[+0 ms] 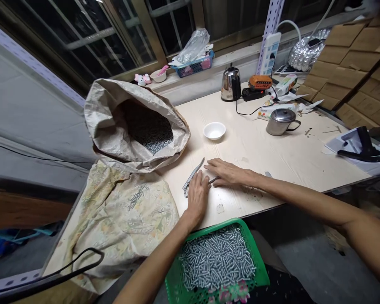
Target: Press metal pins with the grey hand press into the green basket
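Note:
My left hand (197, 195) lies flat on the pale table (272, 156), fingers stretched, its tips touching a thin metal tool (193, 176) that lies slanted beside it. My right hand (225, 172) also rests palm down, fingers spread, just to the right, with a small metal piece (213, 180) peeking out between the two hands. Below my hands a green basket (215, 261) is filled with small silvery metal pins. A big paper sack (136, 126), open at the top and holding more pins, stands left of my hands.
A floral cloth (120, 215) covers the table's left part. A white bowl (214, 130), a steel mug with lid (281, 121), a kettle (230, 84) and a charger with cord stand farther back. Cardboard boxes (351, 63) stack at right.

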`<state>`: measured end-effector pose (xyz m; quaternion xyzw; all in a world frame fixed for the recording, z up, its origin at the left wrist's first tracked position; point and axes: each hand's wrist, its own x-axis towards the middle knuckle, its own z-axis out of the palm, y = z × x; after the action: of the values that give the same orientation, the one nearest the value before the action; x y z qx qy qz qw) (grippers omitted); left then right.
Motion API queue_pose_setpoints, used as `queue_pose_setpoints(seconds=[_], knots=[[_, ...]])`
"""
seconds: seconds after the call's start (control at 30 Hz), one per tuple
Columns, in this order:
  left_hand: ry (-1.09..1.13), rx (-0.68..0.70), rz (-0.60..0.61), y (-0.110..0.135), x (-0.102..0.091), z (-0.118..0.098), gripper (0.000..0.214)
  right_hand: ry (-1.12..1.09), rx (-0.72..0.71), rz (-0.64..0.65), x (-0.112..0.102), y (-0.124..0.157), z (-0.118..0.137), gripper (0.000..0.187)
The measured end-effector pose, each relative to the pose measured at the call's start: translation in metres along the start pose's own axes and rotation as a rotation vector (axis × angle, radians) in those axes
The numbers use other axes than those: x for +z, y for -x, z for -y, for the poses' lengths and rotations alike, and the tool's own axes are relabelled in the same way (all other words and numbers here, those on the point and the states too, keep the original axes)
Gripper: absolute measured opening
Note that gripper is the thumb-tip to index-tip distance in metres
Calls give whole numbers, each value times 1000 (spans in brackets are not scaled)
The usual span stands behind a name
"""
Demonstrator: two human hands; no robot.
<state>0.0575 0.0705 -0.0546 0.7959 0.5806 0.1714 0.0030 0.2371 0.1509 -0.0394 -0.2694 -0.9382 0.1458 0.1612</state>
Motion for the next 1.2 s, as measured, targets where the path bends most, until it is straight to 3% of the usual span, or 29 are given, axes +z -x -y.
queue_pose_setpoints(seconds=[0.13,0.23,0.4,0.5,0.67,0.93,1.1,1.2], knots=[[48,-16,-138,24,4,-16,28,11,8,-81,0,7,7,30],[53,-78,-193,34,-11,-17,25,68,83,-86,1,4,10,29],[28,-255,-198,51,-48,23,20,120,116,-3,2,-11,22,27],[20,-260,-137,68,-58,42,19,118,70,86,4,-13,34,16],[27,-129,-63,83,-54,39,20,76,56,62,16,-3,45,12],[-138,312,125,55,-45,46,22,-52,89,-71,37,1,38,19],[-185,468,202,43,-48,56,19,-58,91,-87,38,2,40,20],[-214,459,183,49,-58,47,21,-72,70,-108,38,4,41,20]])
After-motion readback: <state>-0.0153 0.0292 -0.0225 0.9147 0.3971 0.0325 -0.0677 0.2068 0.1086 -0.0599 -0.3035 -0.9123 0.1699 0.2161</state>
